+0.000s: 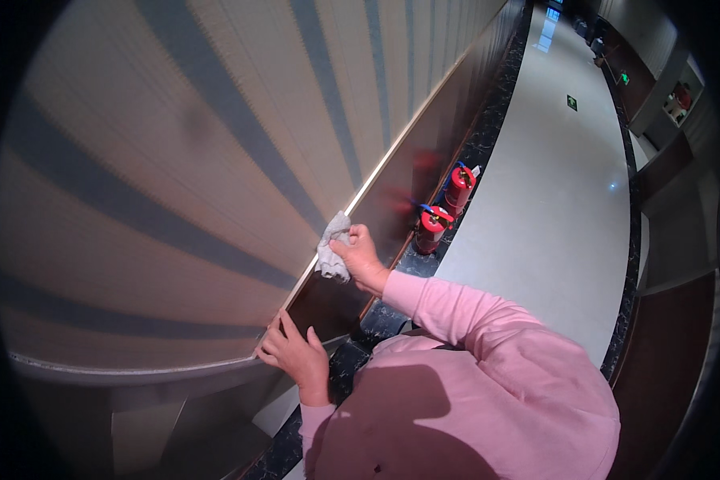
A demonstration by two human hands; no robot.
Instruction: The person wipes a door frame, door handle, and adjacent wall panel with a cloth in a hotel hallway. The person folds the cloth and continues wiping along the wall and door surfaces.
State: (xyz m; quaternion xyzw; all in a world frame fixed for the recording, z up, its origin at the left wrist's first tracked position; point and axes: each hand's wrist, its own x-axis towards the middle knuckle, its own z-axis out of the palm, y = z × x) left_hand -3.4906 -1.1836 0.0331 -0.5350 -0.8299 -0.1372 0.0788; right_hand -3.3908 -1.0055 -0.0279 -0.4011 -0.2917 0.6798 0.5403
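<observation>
A crumpled grey-white cloth (334,252) is gripped in my right hand (360,255). The cloth lies against the thin pale trim rail (384,163) that runs along the wall, between the striped wallpaper (258,162) above and the dark glossy wainscot panel (321,303) below. Lower in the picture, my left hand (294,354) rests by the end of the rail at the wall's corner, fingers spread and nothing held. Its fingertips touch the rail and wall edge.
Two red fire extinguishers (434,228) stand at the foot of the wall, on the black marbled floor border (486,132). A pale glossy corridor floor (552,198) stretches away, bearing a green arrow sign (572,102). A person (679,101) appears through an opening at far right.
</observation>
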